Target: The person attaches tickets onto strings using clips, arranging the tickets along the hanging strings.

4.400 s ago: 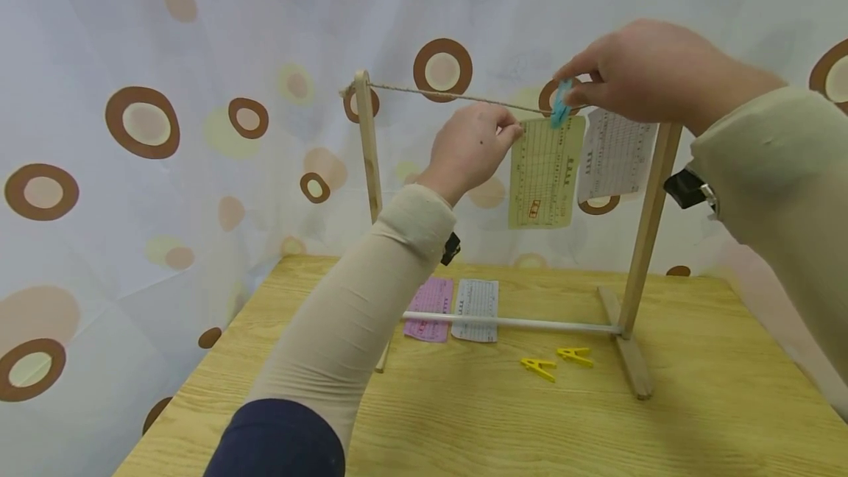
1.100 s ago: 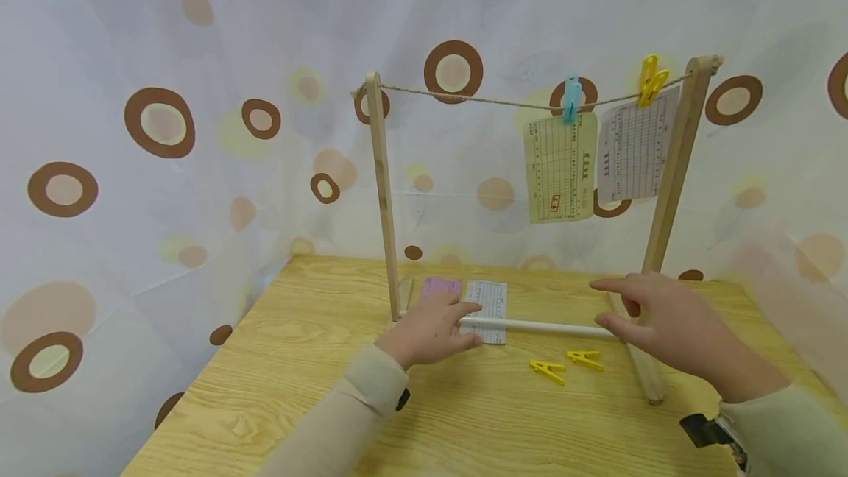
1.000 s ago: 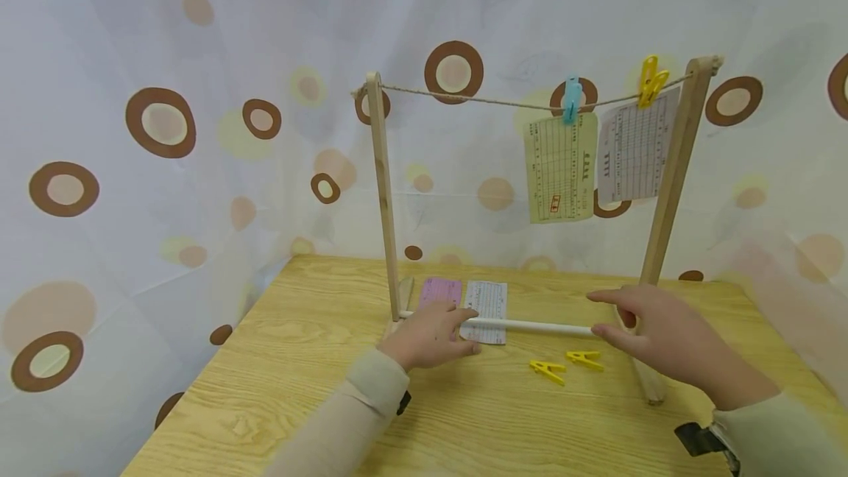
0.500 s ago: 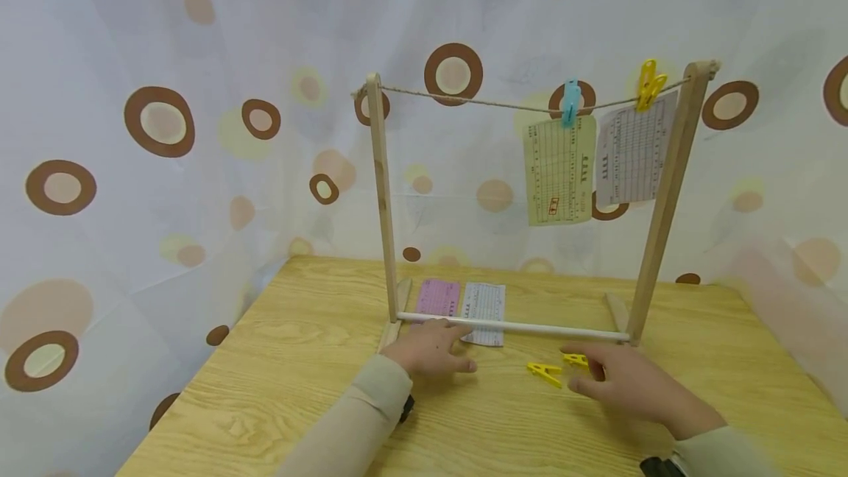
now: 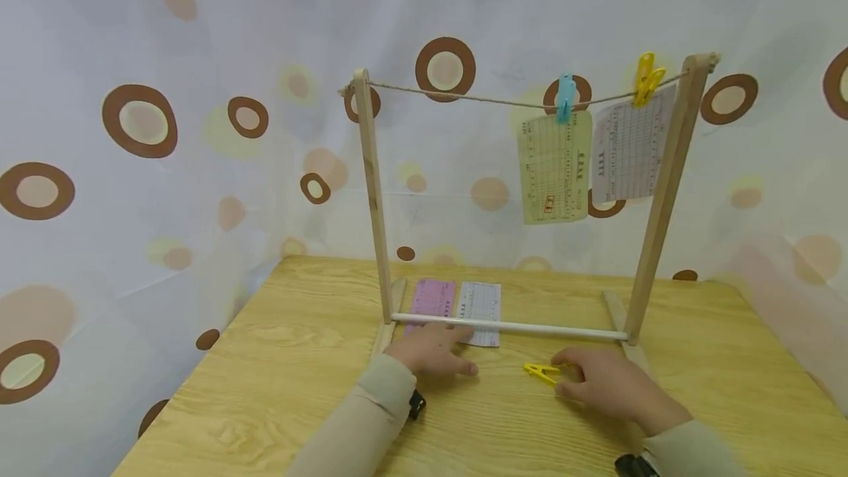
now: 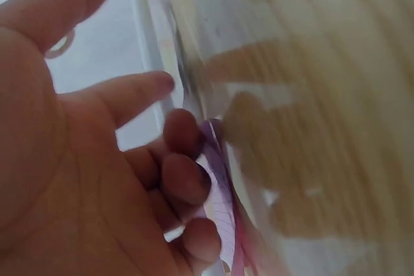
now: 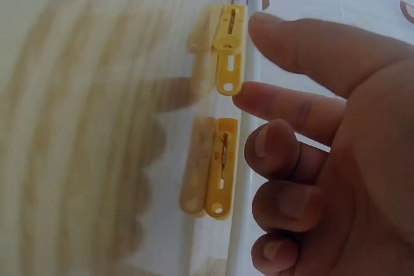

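My left hand (image 5: 427, 350) is low over the front edge of a pink printed slip (image 5: 433, 294), next to a white slip (image 5: 482, 302). The left wrist view has its lower fingertips at the pink slip's curled edge, with thumb and index finger spread. My right hand (image 5: 606, 383) is at a yellow clothespin (image 5: 539, 371) on the table. In the right wrist view, the thumb and index finger are spread beside that clothespin's handle end, without a visible grip. A second yellow clothespin (image 7: 222, 167) lies by the other fingers; the hand hides it in the head view.
A wooden frame's posts (image 5: 373, 197) carry a rope (image 5: 457, 96). A blue clothespin (image 5: 565, 98) holds a yellow slip (image 5: 555, 168) on it, and a yellow clothespin (image 5: 645, 81) a pale slip (image 5: 629, 146). A white rod (image 5: 530, 327) crosses low over the table (image 5: 252, 381).
Earlier the right hand pinched the blue clothespin on the rope and the left held the yellow slip's corner. Both let go and came down; the right then moved left to the yellow clothespins.
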A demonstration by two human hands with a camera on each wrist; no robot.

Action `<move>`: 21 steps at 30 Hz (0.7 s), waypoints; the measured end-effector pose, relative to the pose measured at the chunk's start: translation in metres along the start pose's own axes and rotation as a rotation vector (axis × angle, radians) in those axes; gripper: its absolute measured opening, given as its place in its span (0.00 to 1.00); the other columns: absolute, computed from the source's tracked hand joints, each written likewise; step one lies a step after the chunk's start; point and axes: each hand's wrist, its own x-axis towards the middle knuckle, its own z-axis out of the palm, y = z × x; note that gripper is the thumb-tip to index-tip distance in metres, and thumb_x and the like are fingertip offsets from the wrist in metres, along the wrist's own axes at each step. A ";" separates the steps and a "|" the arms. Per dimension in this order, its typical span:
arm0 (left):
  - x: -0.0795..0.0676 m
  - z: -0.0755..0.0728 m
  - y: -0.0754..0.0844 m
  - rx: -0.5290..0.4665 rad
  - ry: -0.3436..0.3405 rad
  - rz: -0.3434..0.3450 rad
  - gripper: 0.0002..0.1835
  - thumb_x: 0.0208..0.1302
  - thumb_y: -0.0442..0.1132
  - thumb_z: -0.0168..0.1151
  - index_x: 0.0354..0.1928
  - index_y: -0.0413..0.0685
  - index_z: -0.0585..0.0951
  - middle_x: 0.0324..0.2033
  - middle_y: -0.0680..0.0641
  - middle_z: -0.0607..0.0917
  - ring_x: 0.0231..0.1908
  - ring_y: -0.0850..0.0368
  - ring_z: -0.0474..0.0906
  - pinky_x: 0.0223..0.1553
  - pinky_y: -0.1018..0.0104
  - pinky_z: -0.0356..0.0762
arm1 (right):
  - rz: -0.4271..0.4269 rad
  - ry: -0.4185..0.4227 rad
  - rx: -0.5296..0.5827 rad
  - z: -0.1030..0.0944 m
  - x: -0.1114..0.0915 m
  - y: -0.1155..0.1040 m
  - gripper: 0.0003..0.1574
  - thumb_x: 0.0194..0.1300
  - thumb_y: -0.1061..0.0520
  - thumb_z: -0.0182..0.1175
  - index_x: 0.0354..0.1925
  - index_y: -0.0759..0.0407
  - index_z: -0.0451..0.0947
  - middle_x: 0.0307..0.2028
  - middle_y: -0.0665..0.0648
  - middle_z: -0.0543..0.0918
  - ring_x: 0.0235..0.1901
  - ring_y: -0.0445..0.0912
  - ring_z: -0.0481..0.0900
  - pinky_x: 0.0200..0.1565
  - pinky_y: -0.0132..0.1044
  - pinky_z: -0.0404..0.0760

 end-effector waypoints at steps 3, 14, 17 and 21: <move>-0.005 0.000 -0.003 0.010 -0.010 -0.013 0.43 0.60 0.70 0.64 0.75 0.64 0.69 0.71 0.47 0.69 0.70 0.45 0.65 0.65 0.44 0.66 | 0.012 0.015 -0.018 0.006 0.002 -0.003 0.24 0.62 0.43 0.70 0.54 0.49 0.83 0.38 0.45 0.84 0.33 0.40 0.76 0.37 0.45 0.77; -0.006 -0.002 0.010 0.022 0.050 0.134 0.14 0.65 0.49 0.69 0.50 0.54 0.88 0.42 0.57 0.82 0.43 0.64 0.77 0.48 0.66 0.76 | 0.031 0.044 -0.014 0.008 -0.004 -0.006 0.23 0.62 0.40 0.71 0.52 0.46 0.83 0.46 0.47 0.86 0.44 0.47 0.83 0.44 0.52 0.80; -0.005 -0.003 0.015 -0.017 0.053 0.137 0.03 0.66 0.42 0.69 0.39 0.54 0.87 0.35 0.58 0.78 0.34 0.66 0.74 0.39 0.70 0.74 | 0.024 0.040 -0.017 0.006 -0.003 -0.006 0.24 0.62 0.40 0.71 0.53 0.47 0.83 0.45 0.47 0.85 0.40 0.45 0.81 0.42 0.50 0.80; -0.008 -0.002 0.017 -0.026 0.057 0.121 0.05 0.66 0.39 0.69 0.30 0.54 0.84 0.32 0.57 0.73 0.30 0.65 0.71 0.31 0.71 0.72 | 0.022 0.029 -0.012 0.006 -0.002 -0.006 0.25 0.61 0.40 0.71 0.53 0.47 0.83 0.43 0.46 0.85 0.35 0.40 0.77 0.38 0.47 0.77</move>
